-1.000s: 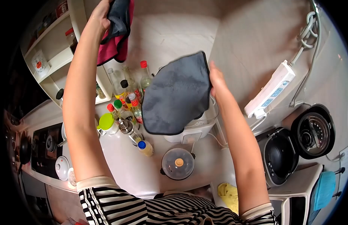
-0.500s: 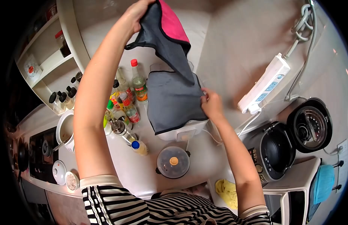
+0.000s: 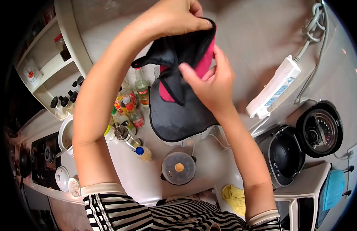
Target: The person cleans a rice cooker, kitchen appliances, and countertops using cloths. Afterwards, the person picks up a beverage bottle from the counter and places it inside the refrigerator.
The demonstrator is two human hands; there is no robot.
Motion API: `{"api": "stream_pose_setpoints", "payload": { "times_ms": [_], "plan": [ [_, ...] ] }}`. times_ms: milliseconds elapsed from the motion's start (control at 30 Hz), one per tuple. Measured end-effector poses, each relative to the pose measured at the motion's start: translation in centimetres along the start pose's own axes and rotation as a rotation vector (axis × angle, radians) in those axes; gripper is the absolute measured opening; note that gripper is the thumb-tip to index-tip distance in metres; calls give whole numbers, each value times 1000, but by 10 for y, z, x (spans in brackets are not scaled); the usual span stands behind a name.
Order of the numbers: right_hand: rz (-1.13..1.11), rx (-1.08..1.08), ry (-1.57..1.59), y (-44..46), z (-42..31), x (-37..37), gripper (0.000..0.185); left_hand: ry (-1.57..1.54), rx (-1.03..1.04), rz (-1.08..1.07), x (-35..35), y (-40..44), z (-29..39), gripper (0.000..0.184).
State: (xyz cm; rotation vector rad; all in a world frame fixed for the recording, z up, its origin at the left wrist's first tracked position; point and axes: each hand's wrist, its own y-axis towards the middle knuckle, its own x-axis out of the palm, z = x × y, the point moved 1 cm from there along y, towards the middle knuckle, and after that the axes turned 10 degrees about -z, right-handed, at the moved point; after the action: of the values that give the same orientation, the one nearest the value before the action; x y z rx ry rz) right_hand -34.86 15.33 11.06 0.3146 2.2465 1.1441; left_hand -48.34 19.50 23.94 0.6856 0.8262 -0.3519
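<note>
Up high, my left hand (image 3: 182,18) pinches the top edge of a grey-and-pink cloth (image 3: 204,63) with dark binding. Lower on the same cloth is my right hand (image 3: 217,82), its thumb in front and fingers at the pink side. The cloth hangs bunched, one corner pointing down. Beneath it, a grey cloth (image 3: 178,119) with black edging lies over a white appliance (image 3: 186,141), hiding most of it. Whether the two cloths are joined is hard to make out.
Several bottles (image 3: 142,88) stand left of the appliance. In front is a small pot with a clear lid (image 3: 179,175). On the right are a power strip (image 3: 274,86), an open rice cooker (image 3: 286,154) and a yellow cloth (image 3: 234,198). A white pot (image 3: 66,134) sits at left.
My right hand has left the edge of the lying cloth and moved up to the held one. My left hand has shifted right, and the held cloth is now bunched between both hands.
</note>
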Motion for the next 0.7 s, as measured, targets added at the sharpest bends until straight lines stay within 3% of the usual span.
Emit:
{"api": "stream_pose_setpoints", "payload": {
  "times_ms": [67, 100, 200, 233, 267, 367, 400, 467, 533, 600, 667, 700],
  "plan": [
    [59, -59, -95, 9, 9, -8, 38, 23, -32, -5, -20, -12, 21, 26],
    [122, -60, 43, 14, 8, -16, 24, 60, -69, 11, -29, -14, 20, 26],
    [82, 287, 530, 24, 6, -38, 16, 70, -110, -73, -45, -14, -4, 28],
    [122, 302, 560, 27, 9, -36, 15, 86, -69, -148, -42, -5, -28, 28],
    [158, 256, 444, 32, 16, -31, 15, 103, -27, -220, -34, 4, -56, 27],
    [243, 143, 133, 53, 46, -6, 16, 276, -112, -83, -19, 22, -95, 39],
    [217, 21, -160, 61, 56, 1, 25, 353, -125, -43, -12, 31, -111, 44],
    [115, 36, -284, 61, 95, 40, 38, 595, -63, 80, 9, 47, -158, 55],
    [-217, 256, -277, 37, 121, 54, 47, 651, -94, 24, 33, 53, -208, 63],
    [-551, 222, -328, 2, 144, 58, 45, 743, -139, -84, 61, 44, -212, 61],
    [-852, 212, -242, -35, 150, 54, 46, 642, -111, -279, 92, 30, -209, 54],
    [-751, 194, -178, -52, 148, 52, 45, 606, -242, -374, 100, 23, -200, 52]
  ]
}}
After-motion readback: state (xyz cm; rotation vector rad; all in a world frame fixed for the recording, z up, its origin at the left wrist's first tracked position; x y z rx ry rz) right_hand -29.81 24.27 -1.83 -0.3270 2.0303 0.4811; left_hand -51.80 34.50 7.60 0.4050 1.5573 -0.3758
